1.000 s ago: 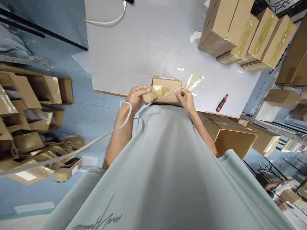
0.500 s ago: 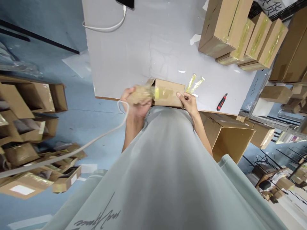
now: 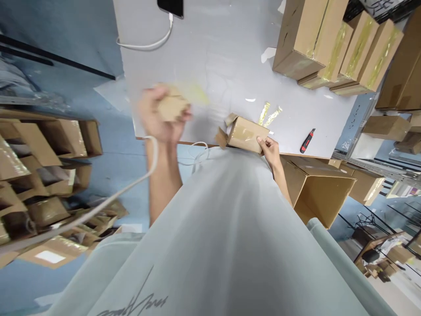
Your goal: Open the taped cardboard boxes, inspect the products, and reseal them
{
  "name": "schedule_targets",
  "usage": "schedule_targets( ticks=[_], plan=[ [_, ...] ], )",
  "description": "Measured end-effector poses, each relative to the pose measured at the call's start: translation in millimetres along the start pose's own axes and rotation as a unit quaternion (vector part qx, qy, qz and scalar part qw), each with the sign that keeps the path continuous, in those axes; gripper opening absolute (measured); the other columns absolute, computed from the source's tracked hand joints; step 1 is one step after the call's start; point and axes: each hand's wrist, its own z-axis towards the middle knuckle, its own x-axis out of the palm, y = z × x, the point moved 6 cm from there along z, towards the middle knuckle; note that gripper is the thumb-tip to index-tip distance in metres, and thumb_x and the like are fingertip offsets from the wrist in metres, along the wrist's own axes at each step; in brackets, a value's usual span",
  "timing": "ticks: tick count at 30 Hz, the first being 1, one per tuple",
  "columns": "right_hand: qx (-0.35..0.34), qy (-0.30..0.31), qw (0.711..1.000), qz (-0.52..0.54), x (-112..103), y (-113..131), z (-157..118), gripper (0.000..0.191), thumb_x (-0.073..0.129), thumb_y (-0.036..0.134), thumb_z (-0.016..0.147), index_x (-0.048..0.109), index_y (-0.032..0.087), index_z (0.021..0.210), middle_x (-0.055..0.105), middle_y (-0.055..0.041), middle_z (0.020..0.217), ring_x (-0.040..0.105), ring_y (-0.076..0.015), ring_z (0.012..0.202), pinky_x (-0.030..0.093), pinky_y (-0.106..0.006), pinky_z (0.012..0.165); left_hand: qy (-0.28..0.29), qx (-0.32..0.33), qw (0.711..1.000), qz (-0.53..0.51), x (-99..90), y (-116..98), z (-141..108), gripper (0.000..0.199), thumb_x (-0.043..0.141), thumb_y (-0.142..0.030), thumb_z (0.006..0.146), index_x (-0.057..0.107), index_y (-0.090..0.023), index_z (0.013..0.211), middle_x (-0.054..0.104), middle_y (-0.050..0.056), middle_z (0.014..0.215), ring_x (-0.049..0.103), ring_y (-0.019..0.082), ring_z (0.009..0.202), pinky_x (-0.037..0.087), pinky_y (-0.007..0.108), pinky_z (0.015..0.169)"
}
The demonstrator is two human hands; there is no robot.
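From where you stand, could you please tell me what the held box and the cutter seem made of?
The held box looks like matte brown cardboard, given its bent flaps. The cutter seems plastic, judging by its red-and-black body, finish unclear.

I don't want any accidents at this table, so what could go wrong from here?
The small cardboard box is at the near edge of the table, so it might slip off if the right hand lets go. The red and black cutter lies close to that edge too and could get knocked down. The white cable passes near the left forearm and might snag.
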Motion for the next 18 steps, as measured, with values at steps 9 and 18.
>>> schedule_targets(
  ticks=[9,18],
  plan=[
    [-0.020,0.116,0.993,-0.020,24,1,7,0.080,0.071,0.106,0.078,0.055,0.027,0.076,0.049,0.0046,0.068,0.048,-0.0147,0.063,0.044,-0.028,0.054,0.177,-0.046,0.928,0.325,125.9,127,33,0.052,0.102,-0.038,0.079,0.083,-0.025,0.126,0.081,0.008,0.120,0.083,0.026,0.087,0.068,0.037,0.081],
    [-0.022,0.186,0.982,0.009,4,5,14,0.075,0.081,0.097,0.081,0.058,0.026,0.079,0.051,0.0044,0.069,0.052,-0.0156,0.065,0.045,-0.028,0.056,0.068,-0.092,0.923,0.368,34.3,135,53,0.063,0.073,-0.078,0.103,0.081,-0.020,0.127,0.082,0.017,0.138,0.071,0.037,0.142,0.049,0.057,0.131]
  ],
)
